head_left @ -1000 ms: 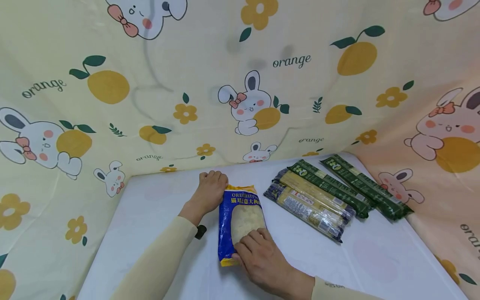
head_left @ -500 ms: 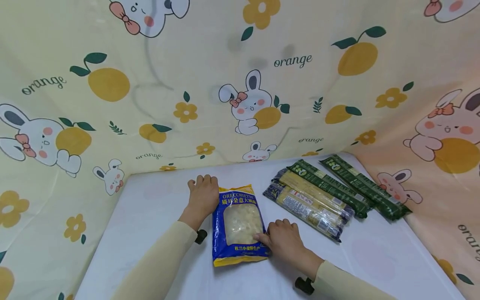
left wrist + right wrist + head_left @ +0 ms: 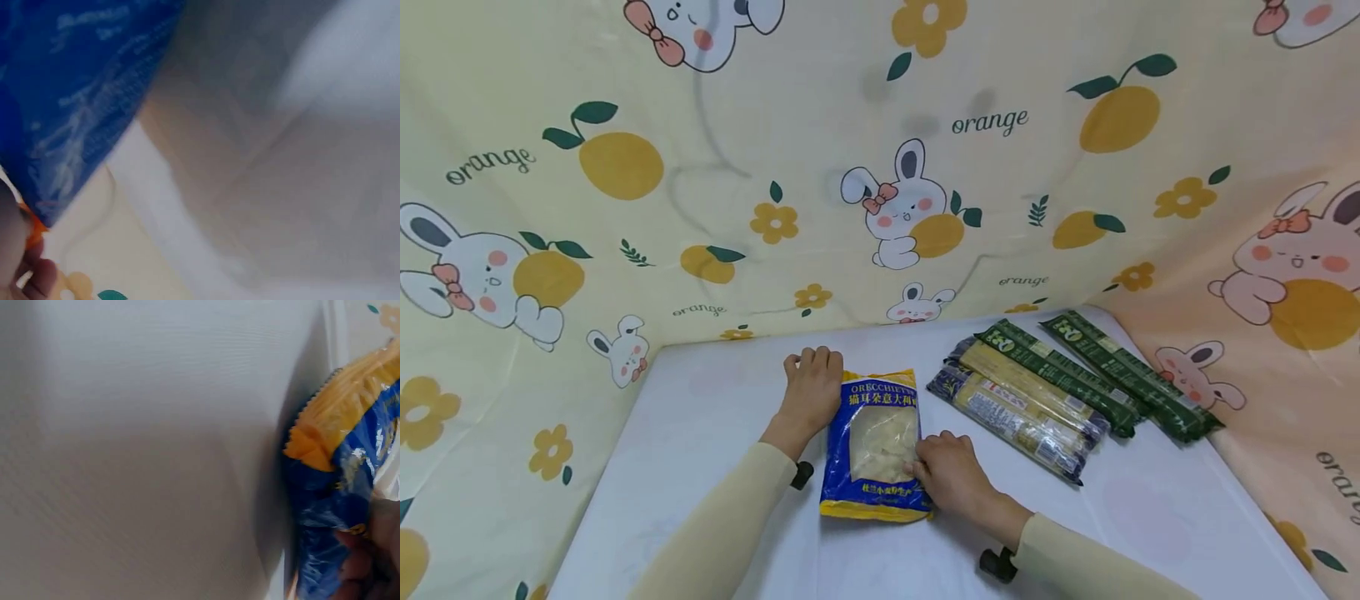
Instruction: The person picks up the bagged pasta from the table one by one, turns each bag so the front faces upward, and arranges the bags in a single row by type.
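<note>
In the head view, a blue and yellow bag of orecchiette pasta [image 3: 883, 446], with a clear window in front, stands near the middle of the white table. My left hand [image 3: 811, 392] pinches its upper left corner; the left wrist view has those fingers [image 3: 40, 278] at the orange corner below the blue film [image 3: 81, 94]. At the lower right side, my right hand [image 3: 951, 475] grips the edge with the thumb on the front. The right wrist view shows curled fingers [image 3: 355, 565] against the crinkled blue side, near the bag's serrated yellow end [image 3: 337, 419].
To the right lie long pasta packs: two green ones [image 3: 1060, 375] [image 3: 1131, 375] and clear ones with dark blue ends [image 3: 1015, 425], side by side on the white table [image 3: 715, 408]. A cloth printed with rabbits and oranges [image 3: 805, 125] rises behind and at both sides.
My right hand has gone from over the bag's window to its lower right edge. The bag's front has turned more into view, then its lower end shifted slightly left and up.
</note>
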The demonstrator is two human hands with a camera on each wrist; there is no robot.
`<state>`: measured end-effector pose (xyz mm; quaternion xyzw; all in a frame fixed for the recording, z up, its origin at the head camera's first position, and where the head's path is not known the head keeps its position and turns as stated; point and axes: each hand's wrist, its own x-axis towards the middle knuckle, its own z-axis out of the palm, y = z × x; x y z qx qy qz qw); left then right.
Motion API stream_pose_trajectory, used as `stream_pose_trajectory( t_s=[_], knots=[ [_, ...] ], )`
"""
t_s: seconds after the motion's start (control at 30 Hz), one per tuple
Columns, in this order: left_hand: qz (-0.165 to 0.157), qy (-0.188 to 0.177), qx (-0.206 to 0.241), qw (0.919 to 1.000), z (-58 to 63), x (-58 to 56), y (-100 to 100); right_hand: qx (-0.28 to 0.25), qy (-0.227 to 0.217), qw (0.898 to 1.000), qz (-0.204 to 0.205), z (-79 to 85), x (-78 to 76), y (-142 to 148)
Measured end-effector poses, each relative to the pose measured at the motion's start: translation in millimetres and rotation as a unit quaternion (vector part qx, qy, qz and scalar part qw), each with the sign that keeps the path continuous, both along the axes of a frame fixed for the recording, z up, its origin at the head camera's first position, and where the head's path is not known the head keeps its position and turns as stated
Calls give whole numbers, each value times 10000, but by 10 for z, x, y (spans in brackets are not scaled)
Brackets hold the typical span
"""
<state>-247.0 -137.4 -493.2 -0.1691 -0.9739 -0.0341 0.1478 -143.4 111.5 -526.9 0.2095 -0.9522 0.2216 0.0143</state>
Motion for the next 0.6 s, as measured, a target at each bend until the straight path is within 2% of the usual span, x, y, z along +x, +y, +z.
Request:
stream_pose_trajectory(
  t_s=[0.1, 0.23, 0.3, 0.43, 0.5, 0.6],
  knots=[
    [-125, 89, -77, 9999, -14, -48, -54, 332, 854, 9954, 269, 31, 31, 3],
    [-66, 58, -194, 9998, -24, -81, -140, 533, 2039, 9762, 515, 100, 55, 24],
    [-2, -4, -220, 9998, -17, -88, -188, 443, 2352, 9692, 586, 139, 45, 10],
    [218, -244, -297, 9990, 6, -87, -295, 485, 2455, 9668, 524, 143, 28, -69],
    [448, -584, -326, 9968, 8, -79, -341, 761, 2375, 9675, 412, 99, 39, -102],
    [821, -1202, -366, 9887, 57, -23, -357, 1134, 2099, 9706, 307, 20, 79, -126]
  ],
)
